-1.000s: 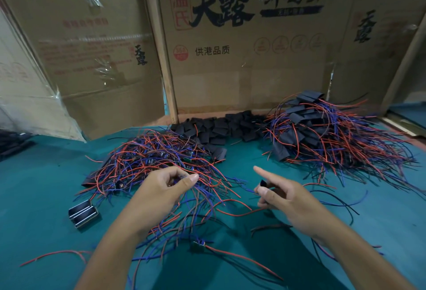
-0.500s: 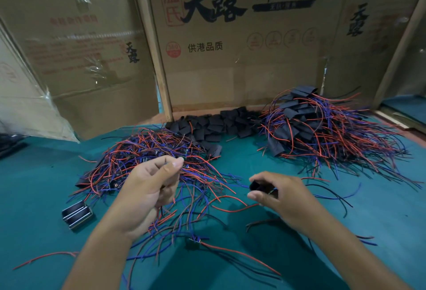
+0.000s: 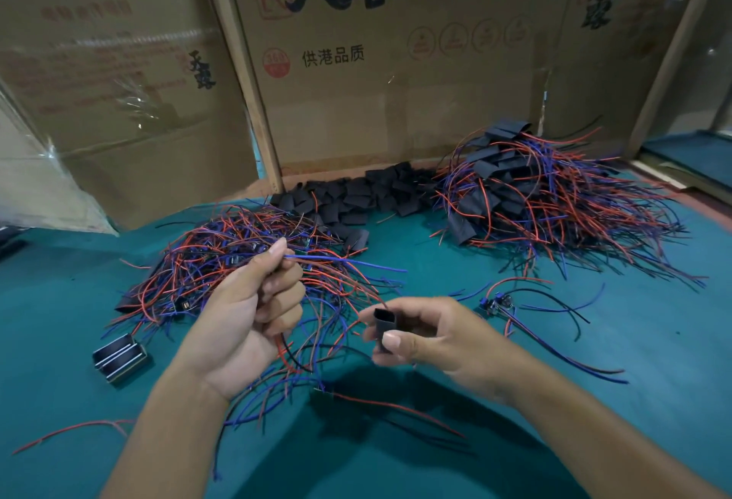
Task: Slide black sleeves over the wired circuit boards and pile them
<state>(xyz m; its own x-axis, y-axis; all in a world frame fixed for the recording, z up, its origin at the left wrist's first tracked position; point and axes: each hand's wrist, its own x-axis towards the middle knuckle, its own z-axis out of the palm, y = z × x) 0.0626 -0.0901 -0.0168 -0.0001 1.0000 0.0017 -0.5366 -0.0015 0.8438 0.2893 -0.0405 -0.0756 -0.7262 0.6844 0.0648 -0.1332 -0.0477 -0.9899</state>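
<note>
Beyond my left hand (image 3: 253, 312) lies a loose heap of unsleeved boards (image 3: 237, 260), a tangle of red, blue and black wires on the green desk (image 3: 59, 340), and strands from it trail under and around my fingers. Just to the left of that hand sits a small black ribbed metal part (image 3: 121, 356), and a stray red wire (image 3: 71, 429) lies nearer me on the same side. Past both hands, against the cardboard boxes (image 3: 376, 62) that wall off the back, a row of empty black sleeves (image 3: 356, 197) is spread flat. Farther right of my right hand (image 3: 431, 336) rises the pile of finished pieces (image 3: 534, 197), black sleeves with wires fanning outward. One bare wired circuit board (image 3: 495, 302) rests on the desk just right of my right hand, its leads running off to the right. My left hand is clenched around a bundle of wires, blue and red ends poking out toward the right. My right hand pinches a single black sleeve (image 3: 384, 322) between thumb and fingers, its open rectangular mouth turned up and toward the left hand, apart from the wire ends.
</note>
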